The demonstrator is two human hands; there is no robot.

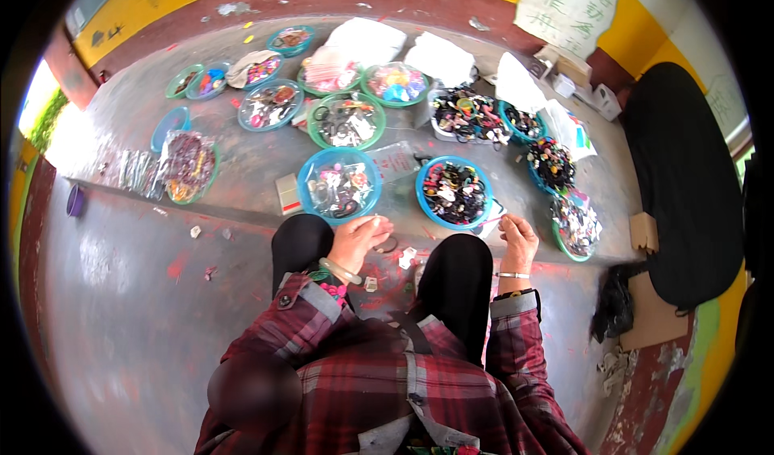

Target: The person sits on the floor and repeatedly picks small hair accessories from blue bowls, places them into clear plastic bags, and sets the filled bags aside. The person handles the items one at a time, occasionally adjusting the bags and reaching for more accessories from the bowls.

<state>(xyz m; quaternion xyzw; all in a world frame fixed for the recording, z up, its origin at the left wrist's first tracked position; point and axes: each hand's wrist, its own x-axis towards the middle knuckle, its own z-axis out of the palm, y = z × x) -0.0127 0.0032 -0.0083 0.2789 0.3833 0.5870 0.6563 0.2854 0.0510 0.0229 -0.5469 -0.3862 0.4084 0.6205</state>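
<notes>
My left hand [363, 241] is closed, thumb against curled fingers, just in front of a blue basket [305, 182] with small bagged items and a pair of scissors. Whatever it pinches is too small to make out. On the right, my right hand [518, 240] is also closed, fingertips pinched together; a thin reddish line shows at them, too fine to name. Between the hands, slightly farther off, stands another blue basket [419, 182] heaped with dark hair ties carrying colourful ornaments. A pale card or packet [493, 217] lies between that basket and my right hand.
Several baskets of small goods cover the ledge, including a green basket [380, 120] and a white bin [439, 135]. White bags [367, 39] lie behind. At right are a black-covered long object [677, 181] and a black bag [614, 310]. Scraps litter the floor.
</notes>
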